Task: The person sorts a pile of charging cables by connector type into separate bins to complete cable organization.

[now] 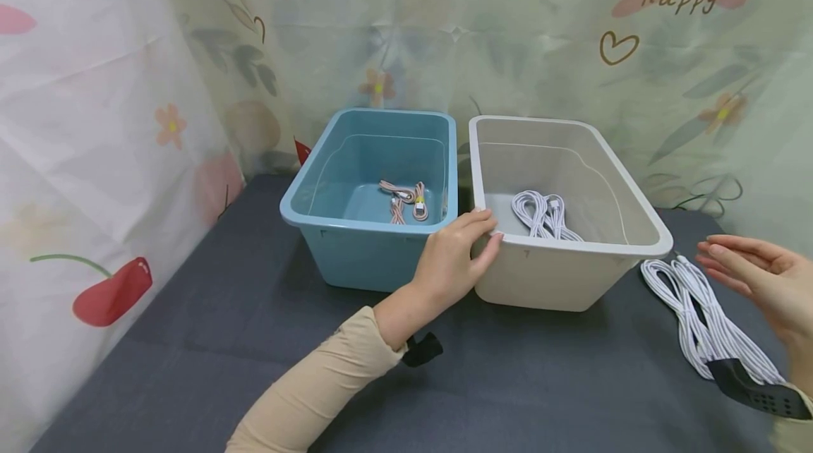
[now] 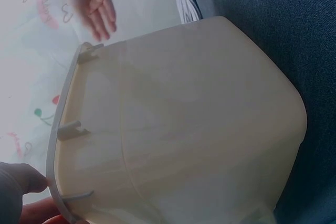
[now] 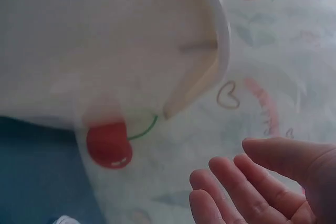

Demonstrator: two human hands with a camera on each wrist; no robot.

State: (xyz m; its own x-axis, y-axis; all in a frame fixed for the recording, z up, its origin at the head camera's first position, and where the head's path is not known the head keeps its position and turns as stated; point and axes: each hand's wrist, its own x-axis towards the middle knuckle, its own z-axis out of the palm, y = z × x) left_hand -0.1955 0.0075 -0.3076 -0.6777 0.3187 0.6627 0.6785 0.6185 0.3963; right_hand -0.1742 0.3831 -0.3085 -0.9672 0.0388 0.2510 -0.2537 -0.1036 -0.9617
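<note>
At the front left corner of the off-white bin (image 1: pixel 571 273), my left hand (image 1: pixel 447 255) grips the rim between thumb and fingers. The left wrist view shows the bin's outer wall (image 2: pixel 184 108) with fingers (image 2: pixel 31 178) at its rim. Inside that bin lies a coiled white cable (image 1: pixel 540 214). My right hand (image 1: pixel 762 269) is off to the right, palm turned up and fingers extended, holding nothing. Below and beside it a long bundled white cable (image 1: pixel 695 319) lies on the table. In the right wrist view the right hand (image 3: pixel 262 187) appears apart from the bin.
A blue bin (image 1: pixel 368 252) stands left of the off-white one and holds several small pinkish cables (image 1: pixel 419 200). Both bins stand on a dark cloth-covered table (image 1: pixel 254 368). Behind them hangs a printed curtain (image 1: pixel 444 29), with another sheet (image 1: pixel 95 156) on the left.
</note>
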